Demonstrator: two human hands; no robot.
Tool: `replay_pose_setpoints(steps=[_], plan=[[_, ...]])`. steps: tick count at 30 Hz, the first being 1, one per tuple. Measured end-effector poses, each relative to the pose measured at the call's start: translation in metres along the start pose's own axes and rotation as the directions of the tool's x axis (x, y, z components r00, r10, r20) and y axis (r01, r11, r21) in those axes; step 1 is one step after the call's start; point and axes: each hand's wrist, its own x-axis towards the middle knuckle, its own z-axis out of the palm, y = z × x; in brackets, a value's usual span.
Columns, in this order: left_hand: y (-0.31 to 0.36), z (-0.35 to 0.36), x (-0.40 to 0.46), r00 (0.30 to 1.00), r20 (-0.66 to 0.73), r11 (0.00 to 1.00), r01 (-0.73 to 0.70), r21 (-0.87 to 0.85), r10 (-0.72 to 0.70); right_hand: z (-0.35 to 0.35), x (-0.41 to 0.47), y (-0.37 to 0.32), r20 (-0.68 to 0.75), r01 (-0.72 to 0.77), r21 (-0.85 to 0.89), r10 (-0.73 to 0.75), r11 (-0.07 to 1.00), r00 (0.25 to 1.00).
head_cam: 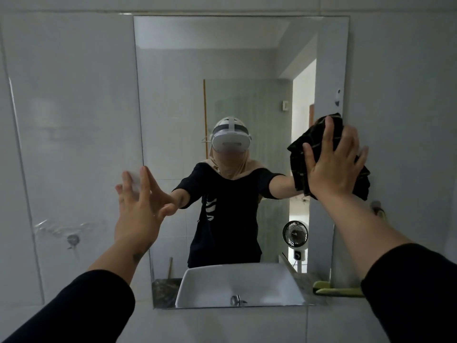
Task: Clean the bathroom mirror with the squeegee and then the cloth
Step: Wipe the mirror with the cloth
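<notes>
Right hand (332, 167), cloth (314, 134), mirror (173, 95)

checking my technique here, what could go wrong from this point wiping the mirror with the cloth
1. The right hand presses the dark cloth with flat fingers at the mirror's right edge, and part of the cloth hangs loose, so it could slip out and fall.
2. The bare left hand is spread at the mirror's left edge and may leave fingerprints on the glass.
3. You lean on both outstretched arms; a slide on the smooth tile wall could tip you toward the sink.
</notes>
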Motion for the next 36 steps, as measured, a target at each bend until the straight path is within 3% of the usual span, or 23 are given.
replay_pose_setpoints(steps=[12, 19, 31, 36], plan=[[0.002, 0.001, -0.002, 1.000, -0.025, 1.000, -0.009, -0.010, 0.009, 0.014, -0.061, -0.029, 0.027, -0.018, -0.004, 0.018, 1.000, 0.999], [0.004, -0.002, -0.005, 1.000, -0.012, 1.000, -0.014, -0.019, 0.014, 0.011, -0.070, -0.091, 0.047, 0.214, 0.000, -0.214, 0.977, 0.976], [-0.031, 0.002, -0.029, 0.990, -0.063, 0.989, -0.131, -0.072, 0.127, 0.013, -0.100, -0.229, 0.069, 0.634, -0.005, -0.632, 0.773, 0.772], [-0.059, 0.012, -0.054, 0.996, 0.062, 0.998, -0.060, -0.029, 0.062, 0.022, -0.136, -0.244, 0.100, 0.742, -0.011, -0.738, 0.670, 0.668]])
